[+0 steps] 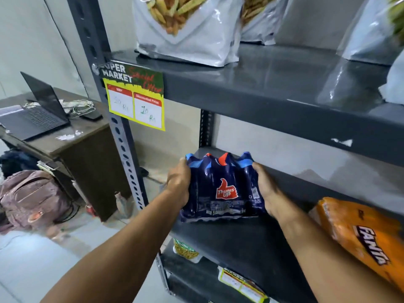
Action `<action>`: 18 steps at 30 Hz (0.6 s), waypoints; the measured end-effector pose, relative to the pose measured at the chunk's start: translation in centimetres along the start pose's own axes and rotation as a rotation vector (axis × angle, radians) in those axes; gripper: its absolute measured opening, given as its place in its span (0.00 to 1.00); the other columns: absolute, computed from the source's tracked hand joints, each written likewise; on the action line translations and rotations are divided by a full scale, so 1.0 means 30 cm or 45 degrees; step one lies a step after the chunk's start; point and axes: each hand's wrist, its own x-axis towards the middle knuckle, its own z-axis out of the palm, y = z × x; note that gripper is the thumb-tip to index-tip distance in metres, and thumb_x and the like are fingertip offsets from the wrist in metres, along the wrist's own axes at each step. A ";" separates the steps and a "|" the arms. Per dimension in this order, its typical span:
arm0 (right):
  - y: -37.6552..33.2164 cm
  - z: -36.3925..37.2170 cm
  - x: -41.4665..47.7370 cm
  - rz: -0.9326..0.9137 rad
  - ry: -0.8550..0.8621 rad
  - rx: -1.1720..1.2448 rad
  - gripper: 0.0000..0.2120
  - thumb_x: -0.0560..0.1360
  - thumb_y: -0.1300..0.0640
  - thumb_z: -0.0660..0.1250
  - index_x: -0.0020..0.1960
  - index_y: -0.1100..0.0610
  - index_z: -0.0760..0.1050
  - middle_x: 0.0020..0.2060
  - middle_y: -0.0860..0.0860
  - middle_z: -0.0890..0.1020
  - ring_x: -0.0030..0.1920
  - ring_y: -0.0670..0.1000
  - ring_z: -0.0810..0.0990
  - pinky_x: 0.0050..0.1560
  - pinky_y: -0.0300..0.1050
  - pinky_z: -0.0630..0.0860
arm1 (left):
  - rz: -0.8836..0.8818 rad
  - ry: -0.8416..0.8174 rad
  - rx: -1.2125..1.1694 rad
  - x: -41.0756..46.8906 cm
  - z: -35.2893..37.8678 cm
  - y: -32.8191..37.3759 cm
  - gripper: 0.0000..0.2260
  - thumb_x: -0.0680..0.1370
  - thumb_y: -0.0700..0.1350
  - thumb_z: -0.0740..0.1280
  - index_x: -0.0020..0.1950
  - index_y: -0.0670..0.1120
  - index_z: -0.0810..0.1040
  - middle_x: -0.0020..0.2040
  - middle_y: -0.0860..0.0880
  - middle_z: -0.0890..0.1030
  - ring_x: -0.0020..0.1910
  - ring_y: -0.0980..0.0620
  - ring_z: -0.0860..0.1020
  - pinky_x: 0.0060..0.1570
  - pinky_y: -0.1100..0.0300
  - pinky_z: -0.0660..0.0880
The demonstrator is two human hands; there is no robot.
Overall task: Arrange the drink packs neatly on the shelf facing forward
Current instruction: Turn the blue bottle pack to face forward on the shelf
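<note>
Both hands, left hand [178, 184] and right hand [267, 191], arms outstretched, clasp the Thums Up pack [220, 189] by its sides.

Pale walls, tiled floor [32, 259], wooden desk [87, 154] (laptop [37, 112] open)

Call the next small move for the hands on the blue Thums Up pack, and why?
Probably slide the Thums Up pack further back onto the middle shelf and set it upright. Left hand and right hand grip its sides, logo already facing out, but it sits tilted at the shelf's front edge. The Fanta pack to the right also lies askew.
</note>
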 end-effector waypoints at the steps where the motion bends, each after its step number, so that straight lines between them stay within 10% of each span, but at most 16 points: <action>1: 0.022 -0.002 -0.022 -0.088 0.092 0.024 0.26 0.68 0.35 0.65 0.54 0.54 0.83 0.51 0.53 0.86 0.51 0.57 0.84 0.59 0.59 0.79 | 0.086 0.003 -0.007 0.024 -0.004 -0.015 0.26 0.67 0.66 0.61 0.50 0.48 0.84 0.49 0.41 0.87 0.47 0.38 0.85 0.50 0.39 0.81; 4: 0.108 0.017 -0.120 -0.507 0.355 0.114 0.29 0.70 0.32 0.59 0.53 0.54 0.81 0.55 0.54 0.84 0.57 0.55 0.81 0.62 0.57 0.76 | 0.351 -0.029 0.048 -0.002 -0.031 -0.040 0.26 0.70 0.68 0.59 0.53 0.51 0.85 0.51 0.43 0.87 0.52 0.41 0.84 0.56 0.42 0.80; 8: 0.275 0.056 -0.207 -0.794 0.400 0.208 0.38 0.76 0.34 0.58 0.67 0.67 0.72 0.63 0.63 0.79 0.63 0.60 0.78 0.63 0.53 0.75 | 0.617 -0.113 0.040 -0.076 -0.076 -0.070 0.20 0.85 0.45 0.53 0.61 0.33 0.79 0.51 0.35 0.83 0.40 0.61 0.81 0.45 0.66 0.80; 11: 0.336 0.071 -0.241 -0.752 0.331 0.280 0.45 0.72 0.30 0.62 0.71 0.67 0.67 0.65 0.64 0.76 0.64 0.60 0.77 0.62 0.53 0.77 | 0.672 -0.183 -0.033 -0.046 -0.110 -0.113 0.20 0.85 0.43 0.53 0.65 0.28 0.73 0.60 0.26 0.77 0.41 0.57 0.79 0.47 0.60 0.80; 18: 0.327 0.069 -0.267 -0.761 0.333 0.415 0.36 0.73 0.39 0.64 0.72 0.62 0.67 0.64 0.61 0.76 0.62 0.55 0.80 0.57 0.52 0.80 | 0.591 -0.428 -0.008 0.005 -0.147 -0.098 0.22 0.79 0.50 0.60 0.71 0.43 0.74 0.63 0.40 0.80 0.59 0.43 0.80 0.62 0.48 0.77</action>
